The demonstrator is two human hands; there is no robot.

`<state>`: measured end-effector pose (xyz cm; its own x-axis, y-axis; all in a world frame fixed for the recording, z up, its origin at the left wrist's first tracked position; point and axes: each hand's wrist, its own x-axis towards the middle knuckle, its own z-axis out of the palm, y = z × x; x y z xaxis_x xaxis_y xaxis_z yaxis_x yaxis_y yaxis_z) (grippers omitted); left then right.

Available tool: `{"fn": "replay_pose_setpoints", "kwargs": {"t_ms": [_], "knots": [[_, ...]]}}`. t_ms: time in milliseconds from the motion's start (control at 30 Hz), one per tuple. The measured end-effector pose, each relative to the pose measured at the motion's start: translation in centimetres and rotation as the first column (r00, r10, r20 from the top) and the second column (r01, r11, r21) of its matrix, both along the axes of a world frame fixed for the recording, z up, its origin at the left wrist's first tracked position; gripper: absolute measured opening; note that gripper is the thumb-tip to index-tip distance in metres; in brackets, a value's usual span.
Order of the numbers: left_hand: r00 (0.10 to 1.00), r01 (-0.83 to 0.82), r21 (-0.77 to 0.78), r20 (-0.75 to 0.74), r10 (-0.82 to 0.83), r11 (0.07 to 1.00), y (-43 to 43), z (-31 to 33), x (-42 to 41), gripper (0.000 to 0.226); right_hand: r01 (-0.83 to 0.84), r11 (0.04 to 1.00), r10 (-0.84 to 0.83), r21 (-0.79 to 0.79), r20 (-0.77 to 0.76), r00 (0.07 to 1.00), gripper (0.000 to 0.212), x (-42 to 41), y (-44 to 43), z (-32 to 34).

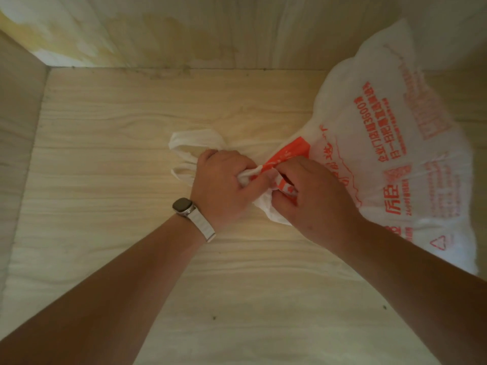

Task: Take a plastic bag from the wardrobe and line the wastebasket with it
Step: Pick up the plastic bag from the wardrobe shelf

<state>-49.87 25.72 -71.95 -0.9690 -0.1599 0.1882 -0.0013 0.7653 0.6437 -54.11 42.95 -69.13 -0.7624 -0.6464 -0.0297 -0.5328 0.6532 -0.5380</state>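
A large white plastic bag [390, 154] with red-orange print lies bulging on the wardrobe's pale wood shelf [118, 154], at the right. Its neck is bunched in the middle, and its two white handle loops [189, 143] stick out to the left. My left hand [224, 185], with a watch on the wrist, is closed around the bunched handles. Just to its right, my right hand [308, 196] pinches the twisted neck, where a red strip of the bag shows. The two hands almost touch. No wastebasket is in view.
The wardrobe's back panel [210, 30] rises behind the shelf, stained yellowish at the upper left. A side panel [18, 127] closes the left. Bare shelf surface lies left of and in front of the hands.
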Motion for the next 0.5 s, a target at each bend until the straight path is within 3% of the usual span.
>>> {"fn": "replay_pose_setpoints", "kwargs": {"t_ms": [200, 333, 500], "knots": [[0.989, -0.114, 0.175, -0.071, 0.128, 0.978, 0.7, 2.5, 2.2, 0.034, -0.023, 0.997, 0.028, -0.071, 0.082, 0.996, 0.013, 1.8, -0.3, 2.0], [0.978, -0.191, 0.35, -0.012, 0.208, 0.917, 0.7, 6.9, 3.8, 0.033, 0.005, 0.992, 0.013, -0.122, 0.142, 0.99, 0.022, 3.3, -0.9, 5.5], [0.957, -0.264, 0.403, 0.001, 0.289, 0.876, 0.5, 13.3, 5.9, 0.029, 0.008, 0.987, 0.016, -0.158, 0.151, 0.988, 0.025, 5.3, -1.5, 11.8]]}}
